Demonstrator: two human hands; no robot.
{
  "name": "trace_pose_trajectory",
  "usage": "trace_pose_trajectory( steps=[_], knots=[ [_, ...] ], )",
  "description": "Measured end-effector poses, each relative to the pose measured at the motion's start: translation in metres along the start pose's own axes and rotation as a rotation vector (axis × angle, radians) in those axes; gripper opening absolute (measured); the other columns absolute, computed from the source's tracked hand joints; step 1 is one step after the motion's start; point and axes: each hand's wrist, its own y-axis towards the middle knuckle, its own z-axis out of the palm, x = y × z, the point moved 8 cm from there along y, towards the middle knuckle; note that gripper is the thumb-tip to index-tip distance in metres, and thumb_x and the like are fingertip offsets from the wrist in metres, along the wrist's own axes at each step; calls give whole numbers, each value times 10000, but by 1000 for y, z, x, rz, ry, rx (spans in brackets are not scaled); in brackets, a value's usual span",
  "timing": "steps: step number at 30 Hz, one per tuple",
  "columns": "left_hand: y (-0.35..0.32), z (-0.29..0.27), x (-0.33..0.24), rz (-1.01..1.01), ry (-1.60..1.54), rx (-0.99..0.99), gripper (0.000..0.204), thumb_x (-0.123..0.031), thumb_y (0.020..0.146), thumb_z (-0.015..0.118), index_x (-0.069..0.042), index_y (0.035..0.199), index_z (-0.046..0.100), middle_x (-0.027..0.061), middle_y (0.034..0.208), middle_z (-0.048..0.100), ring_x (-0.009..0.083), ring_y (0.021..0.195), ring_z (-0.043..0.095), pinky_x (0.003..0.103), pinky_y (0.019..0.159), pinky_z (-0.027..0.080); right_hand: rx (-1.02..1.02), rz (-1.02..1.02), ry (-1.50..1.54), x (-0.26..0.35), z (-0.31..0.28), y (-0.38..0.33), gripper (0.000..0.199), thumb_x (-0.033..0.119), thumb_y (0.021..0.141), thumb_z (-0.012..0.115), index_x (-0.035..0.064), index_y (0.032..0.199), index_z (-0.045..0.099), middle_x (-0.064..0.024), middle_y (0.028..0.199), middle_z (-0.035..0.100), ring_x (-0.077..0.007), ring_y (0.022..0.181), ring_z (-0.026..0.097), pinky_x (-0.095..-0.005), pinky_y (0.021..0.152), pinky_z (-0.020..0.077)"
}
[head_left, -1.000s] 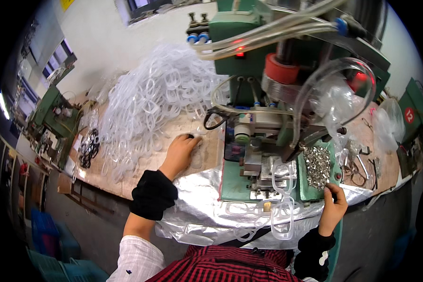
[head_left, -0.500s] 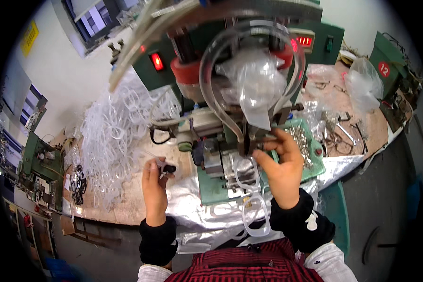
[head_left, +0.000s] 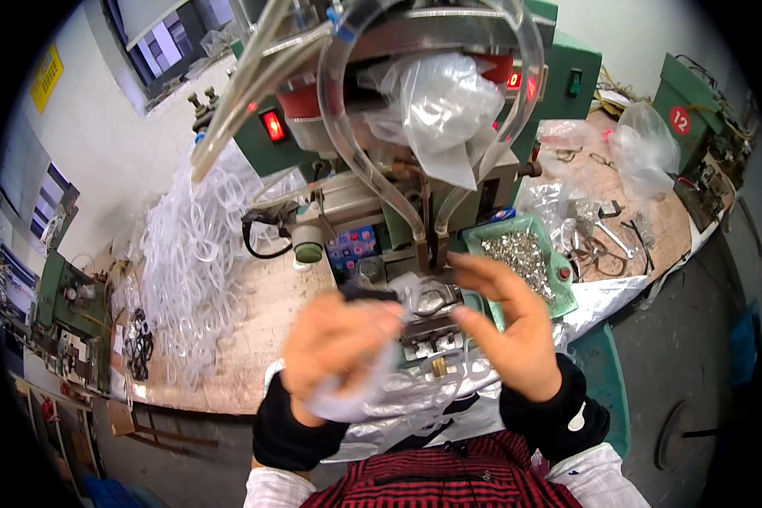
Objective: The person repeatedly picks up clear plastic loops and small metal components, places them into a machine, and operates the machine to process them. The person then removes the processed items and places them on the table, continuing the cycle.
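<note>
head view: left hand (head_left: 330, 343) is blurring at 8 o'clock of the metal fixture (head_left: 434, 300), fingers bending mostly closed, gripping a translucent frame (head_left: 356, 402) that is showing smeared under the palm. right hand (head_left: 518, 336) is sitting at 4 o'clock of the fixture, half open, thumb and fingers standing apart; can't tell if fingertips are touching metal. green tray (head_left: 565, 295) is holding small metal bits (head_left: 516, 261) at 2 o'clock. heaped translucent frames (head_left: 190, 271) are lying at 9 o'clock, crumpled plastic bag (head_left: 449, 106) is hanging at 12.
</note>
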Motion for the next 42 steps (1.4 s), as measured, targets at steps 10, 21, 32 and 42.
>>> trace_pose_trajectory(
  steps=[10,21,32,42],
  knots=[
    [-16,58,-15,98,97,225,358,-120,674,724,-109,1029,769,58,1110,707,244,802,574,434,820,543,-307,-43,-845,-103,-81,-5,154,87,736,763,20,865,711,-211,1135,658,-409,1146,581,-454,960,469],
    [-38,47,-14,19,84,129,463,-45,740,728,-81,1198,679,102,1155,682,266,975,608,455,904,508,-360,-10,-811,-120,-81,-2,141,47,822,696,19,956,666,-154,891,684,-360,863,640,-430,775,488],
    [-163,30,135,-853,273,-131,1066,-120,720,826,22,1546,168,263,1314,491,405,1218,509,422,1044,415,-128,-140,-1054,-108,-53,-1,131,98,806,722,-4,838,646,-191,1057,598,-410,1085,536,-482,921,433],
    [-149,27,144,-932,304,-151,1077,-188,722,850,27,1544,189,252,1251,563,405,1166,556,446,1006,440,-207,-139,-981,-113,-56,6,131,99,906,625,13,980,692,-141,982,672,-365,949,608,-430,854,470]
  ],
)
